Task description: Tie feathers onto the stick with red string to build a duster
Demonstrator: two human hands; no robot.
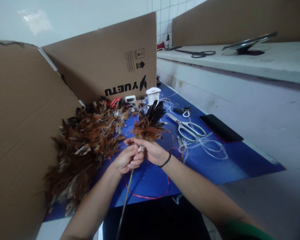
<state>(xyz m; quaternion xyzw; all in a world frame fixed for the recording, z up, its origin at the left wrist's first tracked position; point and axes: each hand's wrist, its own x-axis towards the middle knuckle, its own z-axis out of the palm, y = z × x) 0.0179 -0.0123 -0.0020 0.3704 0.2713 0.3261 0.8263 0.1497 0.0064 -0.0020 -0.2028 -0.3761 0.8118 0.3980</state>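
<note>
Both my hands are together over the front of the blue table. Between them is a feather duster with a bunch of brown and black feathers [148, 128] at its far end. Its thin stick [126, 201] runs down toward my lap. My left hand [128, 159] is closed around the stick just below the feathers. At the base of the bunch, my right hand [153, 150] grips the feather ends, where some white bits show between the fingers. A red string [150, 197] loops on the table below my hands; where its ends go is partly hidden.
A large heap of loose feathers [90, 146] lies left, against cardboard panels [100, 53]. Right of my hands are scissors [190, 128], clear plastic string [212, 146], a phone [221, 128] and small snips [182, 110]. A white spool [153, 96] stands behind.
</note>
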